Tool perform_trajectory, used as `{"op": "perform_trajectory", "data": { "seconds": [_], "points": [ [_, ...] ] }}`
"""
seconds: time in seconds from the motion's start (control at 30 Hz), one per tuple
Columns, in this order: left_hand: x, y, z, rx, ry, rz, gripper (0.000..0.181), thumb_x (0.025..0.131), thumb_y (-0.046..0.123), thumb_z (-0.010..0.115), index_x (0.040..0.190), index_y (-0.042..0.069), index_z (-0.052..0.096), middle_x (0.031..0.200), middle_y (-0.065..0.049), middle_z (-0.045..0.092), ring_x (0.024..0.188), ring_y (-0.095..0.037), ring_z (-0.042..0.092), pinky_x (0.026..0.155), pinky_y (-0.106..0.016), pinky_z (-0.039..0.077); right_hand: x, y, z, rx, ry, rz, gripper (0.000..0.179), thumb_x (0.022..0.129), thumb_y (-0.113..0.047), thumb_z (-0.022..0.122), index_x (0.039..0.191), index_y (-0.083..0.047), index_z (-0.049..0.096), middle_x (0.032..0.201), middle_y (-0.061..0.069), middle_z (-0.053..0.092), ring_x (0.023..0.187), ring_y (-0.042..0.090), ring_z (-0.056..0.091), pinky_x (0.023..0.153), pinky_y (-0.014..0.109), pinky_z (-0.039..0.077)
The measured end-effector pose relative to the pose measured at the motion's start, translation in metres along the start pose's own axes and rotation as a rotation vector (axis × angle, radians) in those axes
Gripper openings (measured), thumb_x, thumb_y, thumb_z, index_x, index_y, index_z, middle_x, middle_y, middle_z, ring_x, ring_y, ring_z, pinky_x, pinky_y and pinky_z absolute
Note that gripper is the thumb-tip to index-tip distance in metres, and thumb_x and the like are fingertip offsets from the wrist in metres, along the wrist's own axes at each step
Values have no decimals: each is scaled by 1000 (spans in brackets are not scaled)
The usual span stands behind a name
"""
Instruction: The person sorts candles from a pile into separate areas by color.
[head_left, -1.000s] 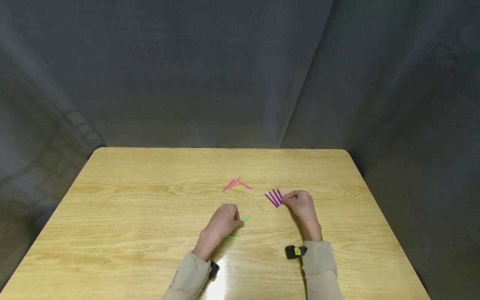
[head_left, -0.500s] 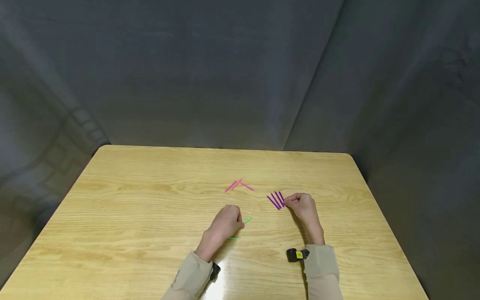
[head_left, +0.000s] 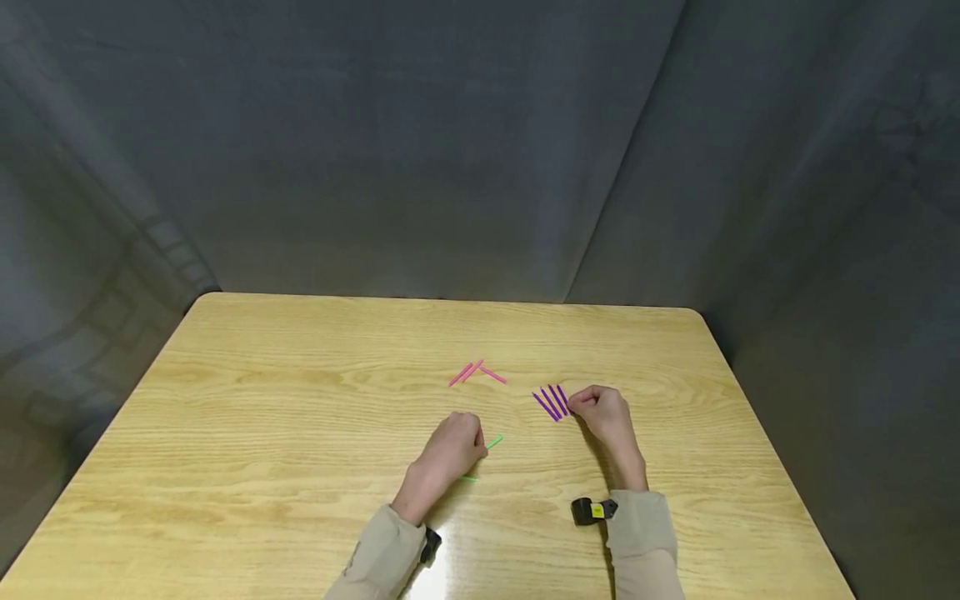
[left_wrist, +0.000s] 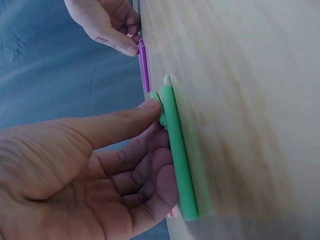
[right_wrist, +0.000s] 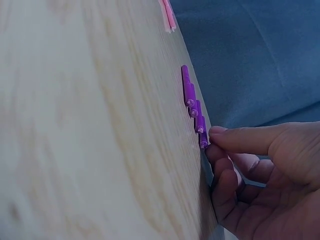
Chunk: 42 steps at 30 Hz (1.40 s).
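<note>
My left hand (head_left: 450, 446) is over the middle of the table, thumb and fingertips pinching a thin green candle (head_left: 495, 442). A second green candle (left_wrist: 180, 155) with a pale wick lies nearer to me, partly hidden below that hand in the head view. Farther right, several purple candles (head_left: 546, 407) lie side by side in a slanted row. My right hand (head_left: 606, 410) pinches at the rightmost purple candle (left_wrist: 144, 67), its thumb and index tips right at the candle's end. In the right wrist view the row's wick ends face the camera.
Beyond my left hand lie three pink candles (head_left: 467, 372), two of them close together and one angled off. They all rest on a wooden table (head_left: 300, 400). Dark grey curtains (head_left: 420, 167) hang behind the table and at its sides.
The head view has shifted slightly. Both hands stay by the same candles, and a little less of the nearer green candle shows past my left hand.
</note>
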<state>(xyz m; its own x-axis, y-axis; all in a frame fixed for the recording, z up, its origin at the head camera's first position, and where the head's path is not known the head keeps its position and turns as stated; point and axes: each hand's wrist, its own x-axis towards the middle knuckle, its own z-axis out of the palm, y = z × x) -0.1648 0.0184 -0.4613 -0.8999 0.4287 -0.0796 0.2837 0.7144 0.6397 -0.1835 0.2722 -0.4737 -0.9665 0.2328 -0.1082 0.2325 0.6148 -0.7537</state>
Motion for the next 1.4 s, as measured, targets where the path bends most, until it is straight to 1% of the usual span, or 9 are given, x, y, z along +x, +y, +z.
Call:
{"op": "perform_trajectory", "data": {
  "seconds": [0.17, 0.3, 0.47, 0.57, 0.77, 0.97, 1.07, 1.23, 1.4],
  "points": [
    [0, -2, 1, 10, 11, 6, 26, 77, -6, 69, 60, 9, 58, 60, 4, 54, 54, -9, 47, 51, -22, 41, 1, 0, -1, 10, 0, 4, 10, 88, -8, 68, 85, 0, 69, 71, 6, 62, 62, 14, 51, 57, 27, 40],
    [1, -2, 1, 12, 21, 20, 26, 75, -8, 66, 58, 10, 57, 59, 4, 52, 53, -8, 45, 49, -22, 40, 1, -1, -1, 30, 16, -19, 9, 89, -7, 67, 86, 2, 68, 73, 7, 62, 62, 13, 50, 55, 25, 39],
    [1, -3, 1, 8, 9, 13, 24, 75, -7, 65, 59, 10, 58, 59, 4, 53, 52, -9, 45, 49, -22, 39, 0, -8, 1, 72, 72, -86, 8, 89, -6, 68, 88, 2, 68, 78, 9, 64, 65, 14, 52, 54, 21, 41],
    [2, -2, 0, 17, 7, 9, 23, 76, -6, 65, 61, 10, 59, 61, 4, 54, 54, -9, 46, 51, -23, 41, -3, -17, 4, 81, 61, -151, 7, 87, -6, 70, 88, 1, 68, 77, 8, 64, 66, 16, 55, 53, 21, 43],
    [4, -1, -1, 52, 29, 29, 23, 74, -9, 63, 61, 9, 58, 62, 3, 53, 57, -10, 46, 52, -24, 41, -10, -36, 14, 46, -65, -302, 6, 86, -5, 72, 85, -1, 69, 72, 5, 62, 60, 15, 51, 50, 21, 41],
    [7, 0, -1, 70, 39, 33, 25, 76, -9, 62, 62, 10, 57, 63, 3, 52, 58, -10, 46, 52, -23, 41, -18, -45, 30, 42, -262, -382, 9, 86, -8, 73, 86, -1, 69, 74, 1, 64, 64, 11, 55, 57, 22, 46],
    [6, 1, -2, 75, 38, 34, 25, 78, -9, 62, 62, 10, 56, 64, 3, 51, 59, -10, 47, 52, -23, 41, -19, -45, 38, 22, -336, -416, 9, 85, -8, 73, 86, 0, 70, 75, -1, 64, 67, 9, 57, 62, 23, 47],
    [5, 1, -2, 82, 62, 53, 24, 77, -9, 63, 62, 9, 56, 64, 2, 51, 59, -11, 47, 52, -24, 41, -20, -42, 44, -30, -385, -467, 3, 82, -1, 72, 84, -1, 70, 74, -2, 63, 67, 8, 57, 62, 23, 48],
    [6, -1, 0, 87, 80, 70, 24, 76, -9, 62, 62, 9, 56, 63, 3, 50, 59, -11, 46, 52, -24, 41, -19, -43, 48, -67, -392, -508, 9, 79, 6, 71, 80, -2, 69, 71, -2, 62, 65, 6, 55, 61, 22, 48]
  ]
}}
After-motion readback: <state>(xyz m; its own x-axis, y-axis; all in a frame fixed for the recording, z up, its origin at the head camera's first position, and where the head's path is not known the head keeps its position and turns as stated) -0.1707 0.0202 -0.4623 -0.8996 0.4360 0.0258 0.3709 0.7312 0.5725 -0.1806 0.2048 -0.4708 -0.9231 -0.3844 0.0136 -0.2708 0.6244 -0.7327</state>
